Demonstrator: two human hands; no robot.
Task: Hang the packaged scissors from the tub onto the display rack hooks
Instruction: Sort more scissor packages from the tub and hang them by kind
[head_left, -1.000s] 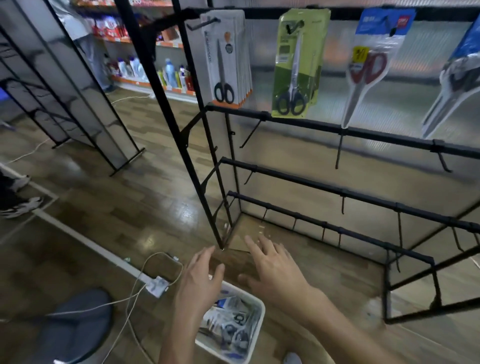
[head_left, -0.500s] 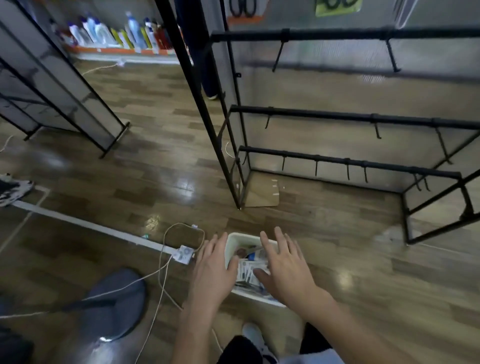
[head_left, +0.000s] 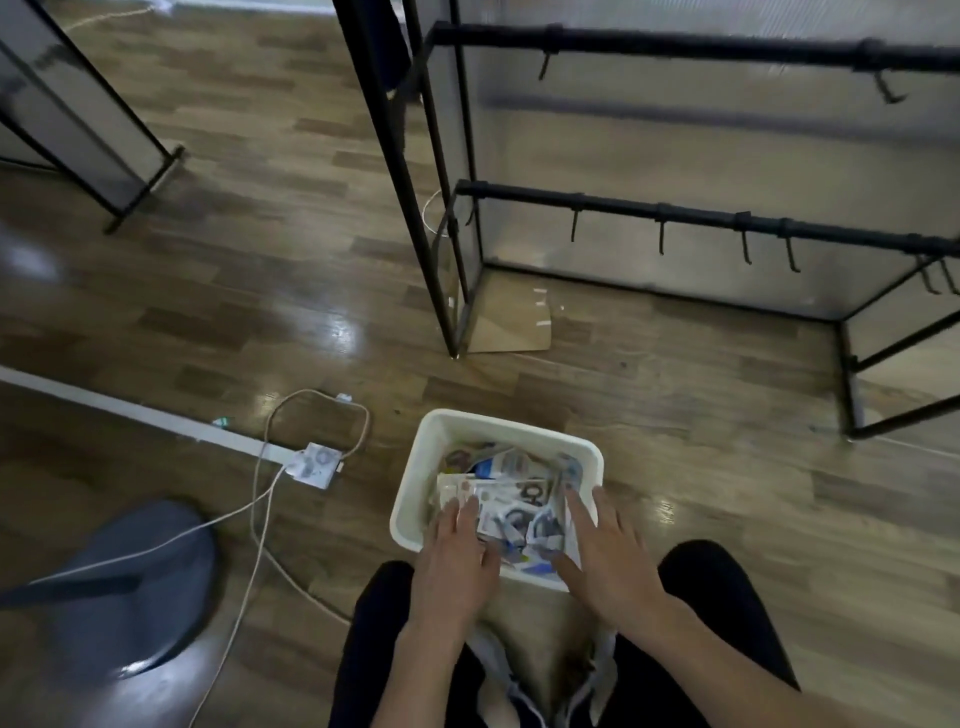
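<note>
A white plastic tub (head_left: 439, 431) sits on the wooden floor just in front of my knees, filled with several packaged scissors (head_left: 511, 499) lying jumbled. My left hand (head_left: 457, 561) reaches into the tub's near left side, fingers straight and resting on the packages. My right hand (head_left: 608, 556) lies over the tub's near right edge, fingers spread and touching the packs. Neither hand grips anything. The black display rack (head_left: 675, 215) stands behind the tub, its lower bars carrying bare hooks (head_left: 745, 249).
A white power strip (head_left: 314, 463) with looping cables lies left of the tub. A grey round stool base (head_left: 130, 587) sits at lower left. A cardboard sheet (head_left: 511, 322) lies at the rack's foot. Another black rack frame (head_left: 135, 192) stands at far left.
My head has tilted down, so the hung scissors left the view. Both hands dropped from above the tub into it and now touch the packages.
</note>
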